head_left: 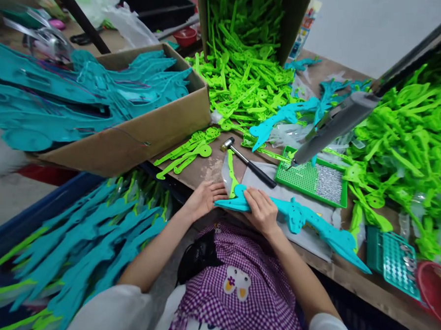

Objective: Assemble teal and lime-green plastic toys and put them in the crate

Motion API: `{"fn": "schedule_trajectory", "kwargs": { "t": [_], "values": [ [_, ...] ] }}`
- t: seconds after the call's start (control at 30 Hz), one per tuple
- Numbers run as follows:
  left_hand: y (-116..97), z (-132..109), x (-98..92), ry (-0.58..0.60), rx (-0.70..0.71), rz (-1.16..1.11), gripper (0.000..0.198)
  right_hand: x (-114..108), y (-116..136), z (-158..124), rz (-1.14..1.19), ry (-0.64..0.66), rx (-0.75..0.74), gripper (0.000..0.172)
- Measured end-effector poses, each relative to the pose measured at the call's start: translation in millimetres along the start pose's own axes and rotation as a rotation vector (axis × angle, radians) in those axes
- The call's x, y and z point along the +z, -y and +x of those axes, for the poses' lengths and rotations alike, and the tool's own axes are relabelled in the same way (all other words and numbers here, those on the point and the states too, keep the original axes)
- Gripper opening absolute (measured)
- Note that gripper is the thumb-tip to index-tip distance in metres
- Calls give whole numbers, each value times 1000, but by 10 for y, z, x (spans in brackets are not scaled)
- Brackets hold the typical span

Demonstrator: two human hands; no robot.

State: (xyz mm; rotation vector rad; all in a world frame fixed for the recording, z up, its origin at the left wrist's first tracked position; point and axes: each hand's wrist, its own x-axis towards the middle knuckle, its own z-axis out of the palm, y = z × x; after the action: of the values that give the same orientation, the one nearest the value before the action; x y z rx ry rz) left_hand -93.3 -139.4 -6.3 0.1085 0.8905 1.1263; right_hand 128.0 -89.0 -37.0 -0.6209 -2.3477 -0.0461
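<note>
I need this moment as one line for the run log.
left hand: at tip of teal plastic part | right hand: gripping it beside that tip | nearby: hammer, green tray, hanging electric screwdriver

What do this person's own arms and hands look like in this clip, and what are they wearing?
Both the left hand and right hand are bare: no gloves, and no rings, watch or bands show on fingers or wrists. The forearms are uncovered. Short white sleeves end above the elbows. Between the arms hangs a purple-and-white checked apron with a small white cartoon patch.
</note>
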Motion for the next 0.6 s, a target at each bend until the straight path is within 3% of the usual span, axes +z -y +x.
{"fn": "schedule_trajectory", "kwargs": {
  "t": [0.13, 0.27, 0.47, 0.6],
  "values": [
    [-104, 156, 122, 15, -193, 278, 38, -2, 19, -28, -7, -7, -15, 40],
    [-50, 244, 286, -14, -165, 408, 38, -40, 23, 7, -14, 20, -32, 43],
    [-59, 219, 402, -38, -175, 414, 35, -503, 38, 207, 166, 245, 17, 59],
    [-69, 235, 415, -57, -103, 410, 28, -775, -228, 381, 227, 72, 300, 35]
  ]
}}
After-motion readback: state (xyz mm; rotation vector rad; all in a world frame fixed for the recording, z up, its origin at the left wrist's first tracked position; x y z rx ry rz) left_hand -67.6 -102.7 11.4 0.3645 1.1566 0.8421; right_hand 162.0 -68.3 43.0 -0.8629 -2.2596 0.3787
